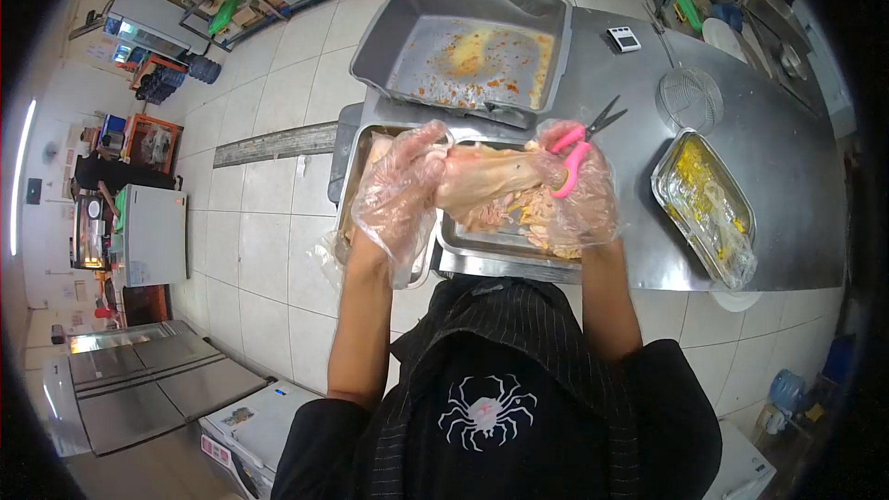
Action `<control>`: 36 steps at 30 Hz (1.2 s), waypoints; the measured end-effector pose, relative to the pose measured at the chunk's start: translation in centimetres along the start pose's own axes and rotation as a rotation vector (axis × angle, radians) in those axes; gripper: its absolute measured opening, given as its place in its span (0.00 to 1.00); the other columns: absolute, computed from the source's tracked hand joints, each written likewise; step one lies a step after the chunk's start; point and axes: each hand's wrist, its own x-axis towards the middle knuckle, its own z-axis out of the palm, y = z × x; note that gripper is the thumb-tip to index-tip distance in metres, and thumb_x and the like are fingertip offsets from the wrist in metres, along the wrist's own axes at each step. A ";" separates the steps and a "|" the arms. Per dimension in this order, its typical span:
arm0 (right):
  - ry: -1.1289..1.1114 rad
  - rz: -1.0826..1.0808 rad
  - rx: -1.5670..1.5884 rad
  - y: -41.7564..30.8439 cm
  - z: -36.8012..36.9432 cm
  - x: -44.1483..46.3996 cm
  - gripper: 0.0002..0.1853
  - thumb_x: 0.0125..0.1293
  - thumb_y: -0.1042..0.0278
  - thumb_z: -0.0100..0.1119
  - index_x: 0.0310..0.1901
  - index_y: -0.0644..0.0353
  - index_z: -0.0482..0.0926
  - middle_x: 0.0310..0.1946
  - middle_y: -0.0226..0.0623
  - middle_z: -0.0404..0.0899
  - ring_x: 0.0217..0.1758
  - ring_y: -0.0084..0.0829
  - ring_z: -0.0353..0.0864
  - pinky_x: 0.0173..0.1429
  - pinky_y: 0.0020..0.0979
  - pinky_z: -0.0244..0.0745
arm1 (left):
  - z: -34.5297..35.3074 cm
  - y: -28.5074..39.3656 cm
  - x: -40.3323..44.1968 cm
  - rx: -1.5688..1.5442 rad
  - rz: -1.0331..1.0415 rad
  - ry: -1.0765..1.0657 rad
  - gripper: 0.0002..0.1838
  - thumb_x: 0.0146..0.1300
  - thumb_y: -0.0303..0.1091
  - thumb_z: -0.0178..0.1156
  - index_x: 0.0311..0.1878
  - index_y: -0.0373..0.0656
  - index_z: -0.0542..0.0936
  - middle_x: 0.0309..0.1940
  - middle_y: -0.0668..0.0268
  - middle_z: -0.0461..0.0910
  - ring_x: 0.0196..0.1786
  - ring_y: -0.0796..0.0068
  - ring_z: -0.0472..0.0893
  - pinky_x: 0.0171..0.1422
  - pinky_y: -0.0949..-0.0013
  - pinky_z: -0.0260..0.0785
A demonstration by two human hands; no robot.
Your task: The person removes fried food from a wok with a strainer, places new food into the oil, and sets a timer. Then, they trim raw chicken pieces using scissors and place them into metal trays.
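Note:
A pale piece of raw meat (486,176) is stretched between my two hands above a metal tray (505,245). My left hand (400,181), in a clear plastic glove, is closed round its left end. In my gloved right hand (583,190) are scissors with pink handles (573,162), and the meat's right end meets that hand. The dark blades are apart and point up and to the right, away from the meat. Pieces of raw meat (544,218) lie in the tray below.
A grey tub (370,42) with orange and yellow residue stands beyond the tray. To the right are a tray with yellow bits and plastic (708,199), a wire strainer (690,100) and a small scale (624,39). A person (102,171) stands far left.

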 end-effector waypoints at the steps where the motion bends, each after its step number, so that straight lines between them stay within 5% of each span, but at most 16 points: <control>1: 0.032 0.023 0.006 -0.2 0.0 -0.1 0.14 0.57 0.77 0.62 0.44 0.60 0.71 0.42 0.33 0.74 0.49 0.25 0.74 0.53 0.28 0.71 | 0.0 -0.1 0.2 0.001 -0.001 0.000 0.22 0.63 0.30 0.59 0.60 0.38 0.69 0.49 0.60 0.75 0.52 0.74 0.74 0.58 0.71 0.67; 5: -0.174 -0.217 -0.215 -1.2 4.3 0.2 0.11 0.60 0.70 0.63 0.41 0.58 0.72 0.39 0.29 0.73 0.44 0.21 0.73 0.47 0.22 0.70 | 1.1 -0.3 0.6 0.417 0.069 -0.066 0.18 0.67 0.33 0.54 0.58 0.35 0.69 0.47 0.61 0.76 0.51 0.77 0.74 0.57 0.73 0.66; 6: -0.157 -0.226 -0.218 -0.6 4.4 0.3 0.11 0.60 0.70 0.63 0.41 0.58 0.72 0.39 0.29 0.73 0.44 0.21 0.73 0.47 0.22 0.70 | 0.8 -0.9 1.2 0.528 0.233 -0.033 0.19 0.67 0.34 0.54 0.58 0.36 0.70 0.46 0.61 0.76 0.50 0.77 0.75 0.56 0.73 0.66; 7: -0.281 -0.004 -0.078 0.5 4.2 0.5 0.11 0.59 0.71 0.63 0.40 0.58 0.72 0.38 0.28 0.73 0.43 0.20 0.73 0.47 0.22 0.69 | 0.3 -1.4 1.6 0.634 0.402 0.003 0.19 0.66 0.35 0.55 0.57 0.36 0.70 0.45 0.62 0.77 0.49 0.77 0.75 0.55 0.74 0.66; 8: -0.408 0.219 0.068 1.3 4.2 0.8 0.11 0.59 0.71 0.64 0.39 0.58 0.72 0.36 0.27 0.73 0.41 0.19 0.72 0.47 0.22 0.69 | -0.5 -1.8 1.6 0.428 0.240 0.076 0.21 0.65 0.36 0.57 0.57 0.36 0.69 0.43 0.62 0.77 0.46 0.76 0.77 0.53 0.73 0.68; 15: -0.220 0.015 -0.026 0.9 4.8 2.1 0.08 0.60 0.72 0.61 0.38 0.60 0.73 0.34 0.25 0.73 0.37 0.17 0.71 0.45 0.21 0.70 | -4.0 -3.5 0.2 0.353 -0.336 -0.046 0.26 0.61 0.46 0.61 0.51 0.33 0.71 0.39 0.66 0.77 0.41 0.75 0.77 0.48 0.71 0.71; 17: -0.215 -0.028 -0.025 0.8 4.4 1.8 0.07 0.60 0.73 0.61 0.38 0.60 0.73 0.34 0.25 0.73 0.37 0.17 0.71 0.45 0.21 0.70 | -3.4 -5.0 1.3 0.214 -0.301 -0.071 0.26 0.61 0.47 0.61 0.52 0.34 0.71 0.43 0.64 0.76 0.43 0.74 0.77 0.53 0.70 0.70; 19: -0.122 0.143 0.194 0.7 3.9 1.4 0.09 0.59 0.74 0.61 0.40 0.59 0.73 0.35 0.25 0.73 0.38 0.17 0.72 0.45 0.21 0.70 | -1.9 -5.6 2.4 -0.036 0.045 -0.165 0.28 0.63 0.51 0.57 0.55 0.35 0.70 0.47 0.61 0.74 0.47 0.72 0.76 0.57 0.68 0.68; 23: 0.013 -0.047 0.037 2.8 1.6 0.5 0.09 0.59 0.76 0.61 0.40 0.58 0.73 0.34 0.25 0.72 0.37 0.18 0.72 0.46 0.21 0.70 | -0.3 -6.4 3.5 -0.062 -0.066 0.112 0.23 0.66 0.48 0.54 0.54 0.38 0.71 0.45 0.62 0.75 0.48 0.70 0.76 0.54 0.66 0.71; 25: 0.070 -0.172 -0.218 3.4 -0.1 0.1 0.13 0.62 0.62 0.60 0.43 0.60 0.73 0.37 0.27 0.72 0.41 0.18 0.71 0.48 0.22 0.69 | 0.9 -5.9 3.8 0.160 -0.096 0.316 0.22 0.67 0.50 0.51 0.54 0.41 0.72 0.45 0.61 0.75 0.47 0.70 0.77 0.56 0.63 0.71; 27: 0.116 -0.107 -0.187 3.7 -1.2 -1.1 0.13 0.63 0.62 0.60 0.43 0.60 0.73 0.37 0.27 0.72 0.41 0.18 0.71 0.47 0.22 0.68 | 0.7 -5.7 3.8 0.338 -0.067 0.243 0.31 0.67 0.57 0.47 0.61 0.41 0.67 0.47 0.59 0.75 0.49 0.67 0.76 0.55 0.66 0.70; 29: 0.394 -0.065 -0.307 4.3 -2.4 -2.0 0.17 0.55 0.73 0.68 0.44 0.57 0.72 0.32 0.24 0.71 0.33 0.15 0.69 0.39 0.18 0.69 | 0.5 -5.0 4.5 1.114 0.187 0.171 0.29 0.68 0.57 0.44 0.56 0.40 0.71 0.41 0.57 0.77 0.45 0.67 0.77 0.47 0.66 0.71; 31: 0.355 -0.105 -0.082 6.6 -3.9 -3.4 0.20 0.56 0.70 0.67 0.50 0.60 0.71 0.32 0.25 0.71 0.35 0.17 0.73 0.40 0.19 0.71 | 0.7 -5.1 5.0 1.104 0.245 0.148 0.25 0.69 0.53 0.45 0.54 0.41 0.71 0.39 0.60 0.76 0.43 0.72 0.76 0.45 0.69 0.70; 33: 0.028 0.170 0.244 7.1 -3.7 -6.0 0.22 0.60 0.69 0.62 0.55 0.63 0.68 0.39 0.31 0.75 0.42 0.22 0.77 0.45 0.22 0.75 | 1.2 -5.1 4.9 1.058 0.359 0.093 0.17 0.71 0.45 0.46 0.51 0.42 0.73 0.35 0.66 0.75 0.39 0.80 0.73 0.42 0.77 0.67; 35: -0.391 0.672 0.928 9.9 -3.9 -7.2 0.23 0.65 0.65 0.56 0.59 0.64 0.66 0.48 0.38 0.75 0.49 0.28 0.77 0.53 0.26 0.76 | 2.2 -4.0 4.6 1.176 0.291 0.130 0.14 0.71 0.38 0.47 0.51 0.40 0.72 0.35 0.66 0.76 0.37 0.80 0.74 0.41 0.76 0.68; 36: -0.385 0.663 0.948 11.3 -3.3 -8.0 0.23 0.65 0.65 0.56 0.59 0.64 0.66 0.48 0.38 0.75 0.49 0.28 0.77 0.53 0.26 0.76 | 2.4 -3.8 4.5 1.228 0.327 0.170 0.15 0.71 0.39 0.48 0.51 0.38 0.72 0.35 0.66 0.77 0.37 0.79 0.75 0.41 0.75 0.69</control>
